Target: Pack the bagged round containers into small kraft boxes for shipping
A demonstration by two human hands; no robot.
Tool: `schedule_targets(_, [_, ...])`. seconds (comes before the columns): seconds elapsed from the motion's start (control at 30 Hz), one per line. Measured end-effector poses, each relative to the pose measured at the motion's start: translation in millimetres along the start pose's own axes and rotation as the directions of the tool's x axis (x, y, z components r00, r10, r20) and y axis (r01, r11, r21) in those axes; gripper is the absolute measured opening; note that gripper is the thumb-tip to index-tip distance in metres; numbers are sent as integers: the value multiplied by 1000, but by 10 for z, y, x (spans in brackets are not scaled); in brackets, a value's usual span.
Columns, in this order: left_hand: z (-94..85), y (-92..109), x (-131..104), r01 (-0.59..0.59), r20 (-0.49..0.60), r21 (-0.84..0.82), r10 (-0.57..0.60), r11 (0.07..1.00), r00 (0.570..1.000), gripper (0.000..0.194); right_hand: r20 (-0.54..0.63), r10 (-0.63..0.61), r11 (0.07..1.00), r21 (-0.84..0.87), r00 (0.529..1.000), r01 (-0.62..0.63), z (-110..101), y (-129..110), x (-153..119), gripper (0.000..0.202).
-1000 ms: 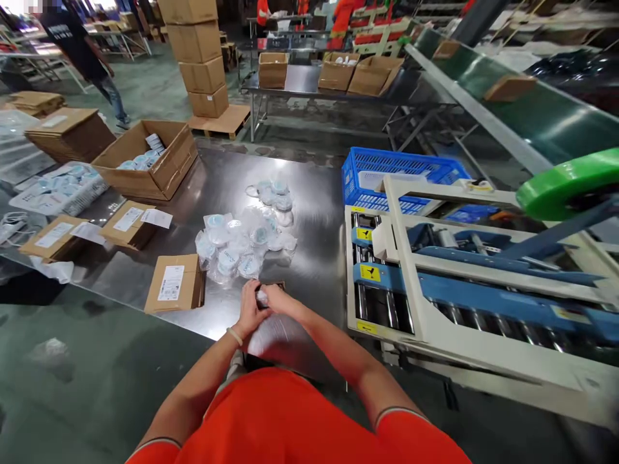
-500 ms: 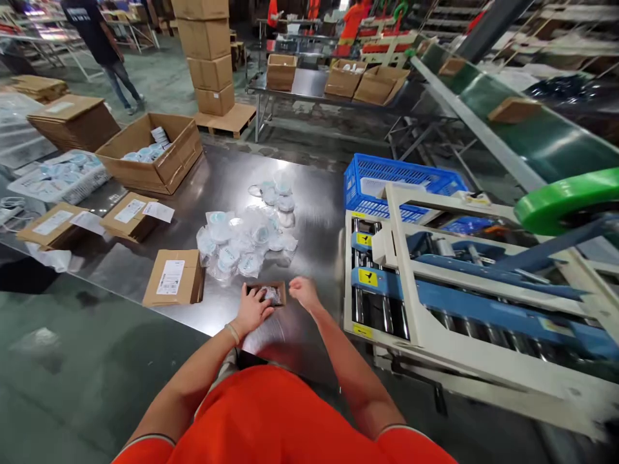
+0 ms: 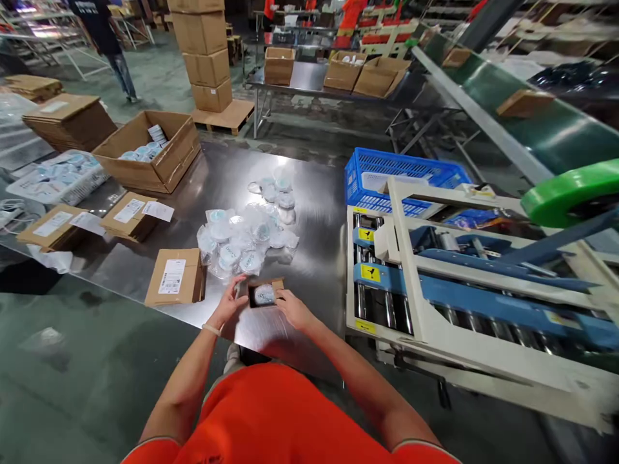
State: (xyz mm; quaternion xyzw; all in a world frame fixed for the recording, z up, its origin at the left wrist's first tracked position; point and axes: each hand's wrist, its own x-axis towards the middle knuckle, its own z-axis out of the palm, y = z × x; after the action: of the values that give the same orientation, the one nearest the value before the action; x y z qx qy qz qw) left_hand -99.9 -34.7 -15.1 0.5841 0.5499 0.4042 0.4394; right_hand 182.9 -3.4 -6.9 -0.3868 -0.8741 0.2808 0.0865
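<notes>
A small open cardboard box (image 3: 252,301) stands on the metal table in front of me, with a plastic-wrapped item (image 3: 264,294) inside. My left hand (image 3: 228,305) is at the box's left side, thumb and fingers apart, holding nothing. At the opposite end, my right hand (image 3: 293,310) has its fingers closed on the box's right edge. Just beyond lies a heap of clear plastic bags with white, round-looking contents (image 3: 236,238). Left of my left hand is a stack of flattened cartons (image 3: 175,277) with a white label on top.
A roller conveyor machine (image 3: 382,274) borders the table on the right, with a blue crate (image 3: 406,167) behind it. A large carton (image 3: 149,154), a white basket (image 3: 60,187) and labelled carton stacks (image 3: 128,212) stand at left. A person (image 3: 104,45) walks in the background.
My left hand has lifted off the box's contents and shifted left, its fingers spreading. My right hand has moved left and down onto the box's right edge. The wrapped item now shows more fully.
</notes>
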Motion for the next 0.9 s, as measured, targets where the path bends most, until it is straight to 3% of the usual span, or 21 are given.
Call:
schedule_targets(0.07, [2,-64,42,107,112,-92,-97,990,989,62,10,10,1000,-5,1000,-10,28,-9,5,23])
schedule_targets(0.13, [123,-86,118,196,173,-118,-174,974,969,69,17,37,999,-17,999,-37,44,-15,77,20])
schedule_targets(0.27, [350,-65,263,226,93,-85,-218,970,971,60,-38,181,981,-62,983,-183,2,-3,331,14])
schedule_targets(0.33, [296,-42,304,215,101,-79,-206,973,973,49,-123,230,964,-109,965,-243,-44,8,452,44])
schedule_targets(0.4, [153,-7,327,204,156,-64,-192,977,969,40,-159,186,961,-176,970,-213,-77,29,517,70])
schedule_targets(0.47, [21,42,334,163,215,2,-160,987,963,38,-98,104,967,-223,990,-124,-68,70,501,72])
schedule_targets(0.53, [-3,100,314,81,225,179,-121,981,967,40,-26,66,973,-218,998,-70,-7,128,417,63])
schedule_targets(0.6, [103,149,261,-8,186,445,-83,895,979,49,-22,71,977,-201,997,-74,90,189,310,64])
schedule_targets(0.7, [366,172,138,-82,149,765,-52,639,987,84,-47,56,981,-183,997,-64,246,257,215,83])
schedule_targets(0.8, [500,127,39,-110,153,862,-48,495,987,96,-46,6,992,-126,999,-11,361,295,244,94])
schedule_targets(0.9, [494,60,60,-131,173,860,-40,493,984,89,-76,-30,999,-39,997,27,396,379,304,92])
